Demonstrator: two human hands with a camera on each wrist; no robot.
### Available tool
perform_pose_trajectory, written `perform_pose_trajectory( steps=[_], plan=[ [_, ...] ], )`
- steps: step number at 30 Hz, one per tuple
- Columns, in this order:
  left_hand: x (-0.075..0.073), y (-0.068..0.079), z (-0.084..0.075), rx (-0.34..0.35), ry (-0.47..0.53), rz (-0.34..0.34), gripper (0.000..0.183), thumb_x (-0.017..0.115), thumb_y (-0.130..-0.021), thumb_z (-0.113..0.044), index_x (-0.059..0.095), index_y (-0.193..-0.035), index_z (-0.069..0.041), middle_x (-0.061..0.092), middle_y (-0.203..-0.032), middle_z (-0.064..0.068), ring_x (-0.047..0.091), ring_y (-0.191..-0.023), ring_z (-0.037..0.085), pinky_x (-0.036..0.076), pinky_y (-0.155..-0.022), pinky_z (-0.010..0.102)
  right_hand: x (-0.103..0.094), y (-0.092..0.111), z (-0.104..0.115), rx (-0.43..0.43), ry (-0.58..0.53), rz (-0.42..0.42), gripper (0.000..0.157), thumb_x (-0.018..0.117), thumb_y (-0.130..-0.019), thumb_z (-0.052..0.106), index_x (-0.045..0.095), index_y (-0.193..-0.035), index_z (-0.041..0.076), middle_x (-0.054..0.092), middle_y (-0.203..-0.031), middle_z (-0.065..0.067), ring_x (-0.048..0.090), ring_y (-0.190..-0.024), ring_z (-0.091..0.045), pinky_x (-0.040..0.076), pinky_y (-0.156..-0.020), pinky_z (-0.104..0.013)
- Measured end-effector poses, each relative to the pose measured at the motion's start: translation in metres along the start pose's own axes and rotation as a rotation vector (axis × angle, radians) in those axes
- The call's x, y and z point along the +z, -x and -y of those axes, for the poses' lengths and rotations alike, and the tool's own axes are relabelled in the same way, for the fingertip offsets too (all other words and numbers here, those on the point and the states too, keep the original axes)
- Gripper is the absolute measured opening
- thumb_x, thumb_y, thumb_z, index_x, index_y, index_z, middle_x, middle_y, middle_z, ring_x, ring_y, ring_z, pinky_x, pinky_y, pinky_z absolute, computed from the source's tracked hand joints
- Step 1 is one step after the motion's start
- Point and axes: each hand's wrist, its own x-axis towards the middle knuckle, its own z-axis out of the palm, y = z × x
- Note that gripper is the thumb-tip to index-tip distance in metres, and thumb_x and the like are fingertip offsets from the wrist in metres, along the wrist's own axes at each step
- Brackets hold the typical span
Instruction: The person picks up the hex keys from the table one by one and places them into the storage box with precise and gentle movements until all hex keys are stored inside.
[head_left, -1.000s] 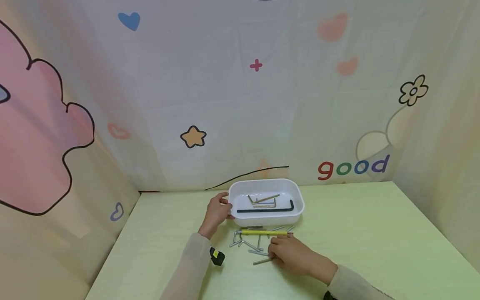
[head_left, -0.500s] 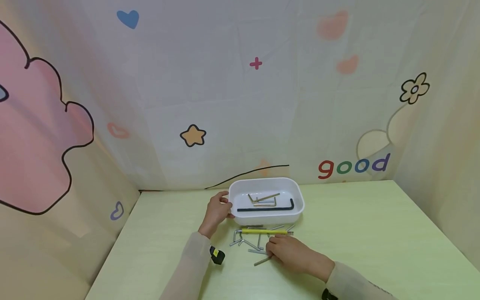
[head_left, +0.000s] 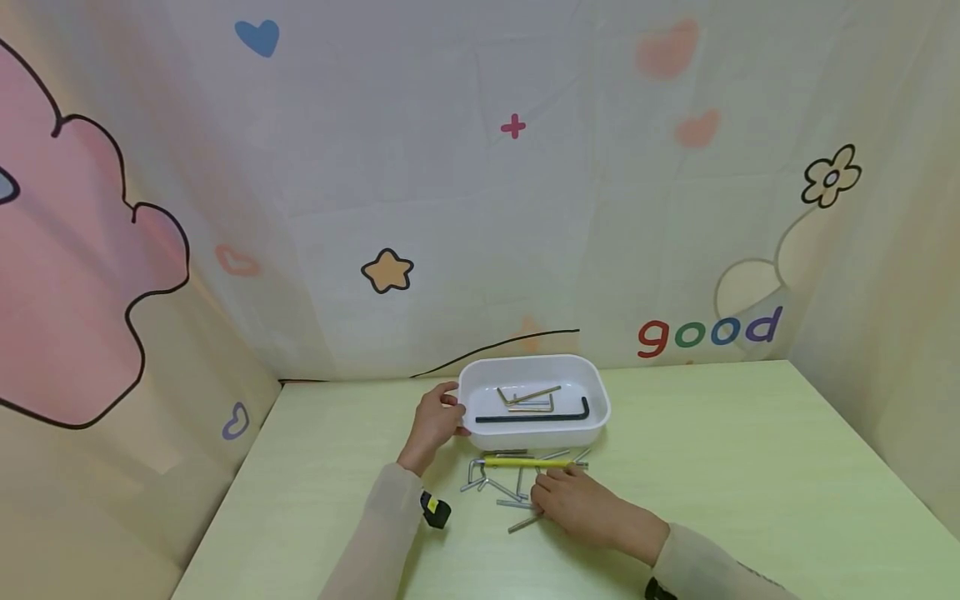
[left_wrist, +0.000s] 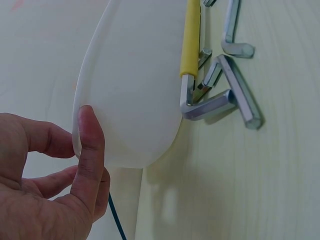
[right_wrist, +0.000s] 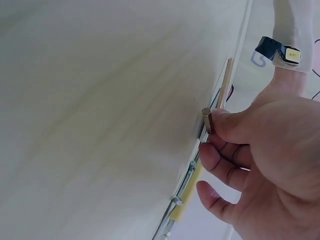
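Note:
At the tray's left end, my left hand pinches the rim of the white plastic tray. In the left wrist view the thumb lies along the tray's outer wall. Inside the tray are a black hex key and several smaller hex keys. In front of the tray, my right hand pinches a bronze-coloured hex key at its bend, low over the table. Its long arm points left. Beside the fingers lie several silver hex keys and a yellow-sleeved hex key.
The pale green table runs back to a printed cloth backdrop. Cloth also hangs at both sides. Loose hex keys lie close together between the tray and the right hand.
My right hand has shifted slightly left, and the bronze hex key under it has turned so that its free end points more toward me. The left hand stays on the tray.

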Motion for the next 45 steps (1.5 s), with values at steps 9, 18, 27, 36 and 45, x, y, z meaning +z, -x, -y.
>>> perform_pose_trajectory(
  steps=[9,18,27,36,45],
  plan=[
    [0.0,0.0,0.0,0.003,0.0,-0.007,0.052,0.056,-0.089,-0.001,0.049,-0.14,-0.001,0.05,-0.103,0.014,0.056,-0.069,0.018,0.061,-0.059,0.028,-0.011,-0.002,0.0,0.004,0.016,0.008,0.012,0.064,-0.09,0.014,0.054,-0.091,0.019,0.049,-0.085,0.008,0.047,-0.082,-0.009,0.033,-0.068,-0.021],
    [0.001,0.0,0.0,0.005,-0.004,-0.004,0.05,0.056,-0.09,-0.002,0.05,-0.139,-0.003,0.051,-0.103,0.014,0.057,-0.067,0.017,0.061,-0.059,0.027,-0.023,-0.003,-0.002,0.027,0.026,-0.01,0.018,0.063,-0.087,0.004,0.055,-0.092,0.019,0.054,-0.09,0.006,0.049,-0.084,-0.011,0.032,-0.067,-0.02],
    [0.0,0.001,0.0,0.01,-0.007,-0.001,0.05,0.056,-0.09,-0.002,0.049,-0.14,-0.003,0.05,-0.103,0.014,0.057,-0.066,0.017,0.061,-0.059,0.027,-0.032,-0.006,-0.007,0.046,0.037,-0.023,0.007,0.062,-0.092,0.013,0.056,-0.093,0.018,0.053,-0.09,0.005,0.047,-0.083,-0.012,0.036,-0.067,-0.022],
    [0.0,0.001,0.001,0.009,-0.006,0.001,0.05,0.056,-0.091,-0.003,0.049,-0.14,-0.002,0.05,-0.105,0.014,0.059,-0.067,0.017,0.061,-0.06,0.028,-0.048,-0.012,-0.013,0.107,-0.019,-0.045,0.018,0.061,-0.089,0.002,0.053,-0.091,0.018,0.047,-0.085,0.008,0.042,-0.082,-0.011,0.035,-0.07,-0.022],
    [0.001,0.0,0.002,0.013,-0.005,-0.004,0.049,0.056,-0.09,-0.002,0.05,-0.139,-0.002,0.051,-0.103,0.014,0.058,-0.066,0.017,0.061,-0.059,0.028,-0.059,-0.017,-0.021,0.123,-0.014,-0.084,0.016,0.064,-0.089,0.002,0.054,-0.09,0.015,0.051,-0.087,0.004,0.049,-0.085,-0.014,0.046,-0.075,-0.029]
  ],
)
